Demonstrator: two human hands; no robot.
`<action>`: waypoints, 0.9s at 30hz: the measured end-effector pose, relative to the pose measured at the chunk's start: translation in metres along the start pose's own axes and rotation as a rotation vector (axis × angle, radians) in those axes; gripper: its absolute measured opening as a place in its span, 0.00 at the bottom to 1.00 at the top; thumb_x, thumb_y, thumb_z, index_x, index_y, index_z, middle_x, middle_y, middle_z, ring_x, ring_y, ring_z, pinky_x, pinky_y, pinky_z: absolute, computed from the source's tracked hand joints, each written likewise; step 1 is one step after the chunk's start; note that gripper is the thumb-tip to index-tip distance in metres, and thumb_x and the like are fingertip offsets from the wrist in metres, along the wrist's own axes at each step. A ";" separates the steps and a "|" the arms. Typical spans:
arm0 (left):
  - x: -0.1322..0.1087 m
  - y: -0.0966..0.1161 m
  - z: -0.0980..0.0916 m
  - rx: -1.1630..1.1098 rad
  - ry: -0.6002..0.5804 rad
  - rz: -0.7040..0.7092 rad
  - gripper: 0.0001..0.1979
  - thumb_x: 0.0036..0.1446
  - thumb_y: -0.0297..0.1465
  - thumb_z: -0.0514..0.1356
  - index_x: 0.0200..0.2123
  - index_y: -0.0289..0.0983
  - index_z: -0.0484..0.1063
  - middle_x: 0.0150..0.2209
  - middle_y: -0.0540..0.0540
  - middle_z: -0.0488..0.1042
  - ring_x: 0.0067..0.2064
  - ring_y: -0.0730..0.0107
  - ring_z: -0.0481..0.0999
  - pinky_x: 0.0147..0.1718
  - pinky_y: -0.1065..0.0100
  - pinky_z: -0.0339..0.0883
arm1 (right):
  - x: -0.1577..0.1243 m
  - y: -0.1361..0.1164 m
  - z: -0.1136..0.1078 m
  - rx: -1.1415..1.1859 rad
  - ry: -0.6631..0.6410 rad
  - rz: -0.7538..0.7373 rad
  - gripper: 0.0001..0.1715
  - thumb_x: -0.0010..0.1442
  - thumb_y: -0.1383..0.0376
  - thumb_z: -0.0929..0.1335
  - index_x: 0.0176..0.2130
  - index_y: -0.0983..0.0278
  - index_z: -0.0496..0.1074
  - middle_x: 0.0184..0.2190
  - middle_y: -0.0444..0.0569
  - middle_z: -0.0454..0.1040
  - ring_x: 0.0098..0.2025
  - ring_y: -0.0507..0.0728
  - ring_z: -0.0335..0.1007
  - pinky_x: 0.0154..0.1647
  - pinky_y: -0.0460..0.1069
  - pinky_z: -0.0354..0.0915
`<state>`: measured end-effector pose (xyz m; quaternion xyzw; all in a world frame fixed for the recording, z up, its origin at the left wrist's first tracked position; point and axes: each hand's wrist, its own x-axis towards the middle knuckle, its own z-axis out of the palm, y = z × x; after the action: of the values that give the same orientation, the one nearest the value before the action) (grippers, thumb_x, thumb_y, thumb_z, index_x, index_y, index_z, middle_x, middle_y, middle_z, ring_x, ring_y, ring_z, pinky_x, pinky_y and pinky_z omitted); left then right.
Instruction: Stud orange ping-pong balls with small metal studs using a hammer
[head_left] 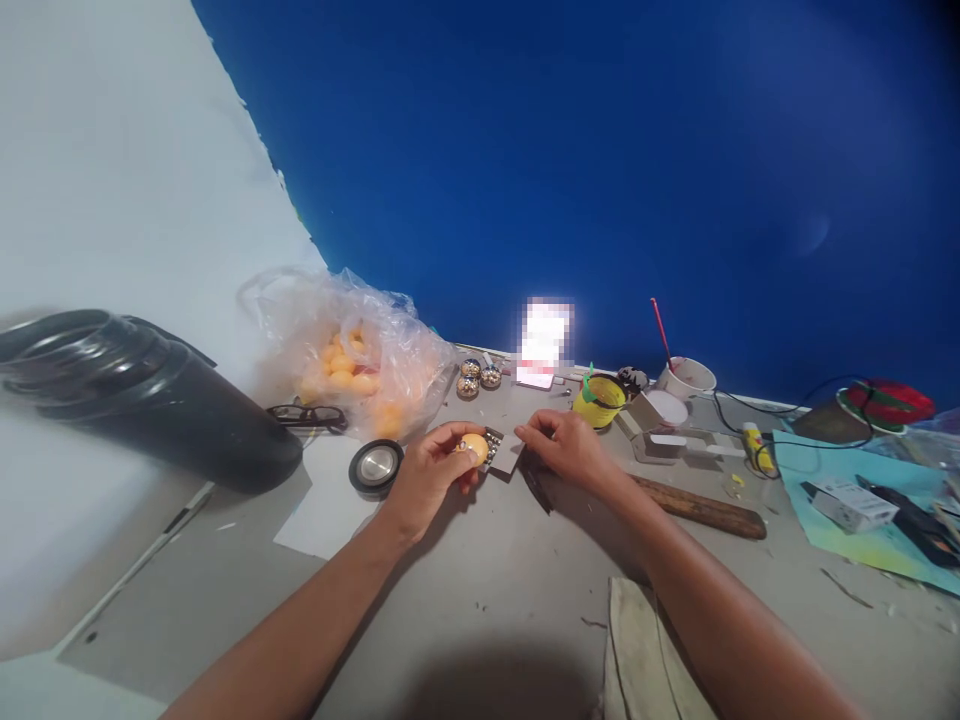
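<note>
My left hand (435,475) is closed around a small orange-yellow ball (472,449), its thumb pressed over the front. Right beside the ball is a small grey box (501,455) with rows of shiny metallic pieces at its left end, too small to name. With closed fingertips, my right hand (564,447) pinches the box's right edge. Below my right hand lies a hammer (697,508), its wooden handle pointing right and its head partly hidden. Several shiny metallic balls (469,385) sit on the table beyond my left hand.
A clear plastic bag (405,345) of orange balls stands at the back left, near eyeglasses (311,414), a round metal lid (375,466) and a large dark cylinder (172,410). A lit phone (541,345) leans at the wall. Rightward are a yellow cup (600,405), a white tub (686,378) and a cloth (637,650).
</note>
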<state>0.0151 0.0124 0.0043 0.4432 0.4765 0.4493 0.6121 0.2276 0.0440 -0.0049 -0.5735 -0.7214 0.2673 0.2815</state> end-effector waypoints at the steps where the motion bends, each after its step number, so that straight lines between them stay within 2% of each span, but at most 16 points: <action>1: 0.001 0.000 -0.001 -0.006 0.009 0.006 0.16 0.49 0.33 0.67 0.42 0.35 0.78 0.28 0.50 0.75 0.25 0.74 0.72 0.23 0.71 0.65 | 0.000 0.002 0.001 -0.097 0.016 -0.011 0.22 0.65 0.54 0.67 0.23 0.63 0.69 0.23 0.44 0.73 0.26 0.53 0.65 0.28 0.48 0.53; 5: 0.001 -0.001 -0.002 0.078 0.029 0.041 0.16 0.49 0.33 0.65 0.43 0.35 0.77 0.25 0.52 0.73 0.24 0.74 0.70 0.23 0.72 0.63 | 0.001 0.005 0.002 -0.410 0.023 -0.043 0.19 0.68 0.55 0.66 0.29 0.62 0.75 0.32 0.49 0.80 0.33 0.56 0.71 0.30 0.49 0.52; 10: 0.003 -0.003 -0.003 0.156 0.074 0.107 0.15 0.51 0.32 0.63 0.43 0.36 0.77 0.22 0.53 0.71 0.24 0.74 0.69 0.23 0.72 0.62 | 0.001 0.005 0.001 -0.559 0.038 -0.045 0.19 0.69 0.55 0.65 0.34 0.62 0.78 0.36 0.51 0.81 0.37 0.58 0.73 0.32 0.50 0.53; 15: 0.005 -0.007 -0.005 0.151 0.100 0.182 0.15 0.54 0.33 0.61 0.45 0.36 0.76 0.22 0.53 0.72 0.25 0.73 0.70 0.26 0.72 0.65 | 0.000 0.005 0.003 -0.593 0.048 -0.037 0.21 0.70 0.54 0.64 0.34 0.62 0.78 0.37 0.52 0.81 0.38 0.59 0.74 0.31 0.50 0.53; 20: 0.008 -0.010 -0.006 0.160 0.116 0.188 0.18 0.53 0.34 0.64 0.47 0.35 0.76 0.27 0.51 0.75 0.29 0.68 0.76 0.31 0.67 0.71 | 0.001 0.003 0.006 -0.574 0.082 -0.051 0.21 0.70 0.53 0.64 0.34 0.62 0.77 0.38 0.53 0.81 0.39 0.59 0.74 0.32 0.50 0.54; 27: 0.011 -0.012 -0.005 0.226 0.134 0.254 0.24 0.48 0.31 0.68 0.51 0.36 0.75 0.33 0.52 0.73 0.32 0.73 0.72 0.33 0.71 0.68 | 0.001 0.000 0.011 -0.410 0.100 -0.061 0.16 0.67 0.53 0.67 0.41 0.61 0.77 0.38 0.50 0.81 0.40 0.58 0.73 0.32 0.49 0.53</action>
<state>0.0130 0.0211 -0.0099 0.5350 0.5036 0.4952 0.4637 0.2198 0.0447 -0.0121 -0.6093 -0.7627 0.0775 0.2025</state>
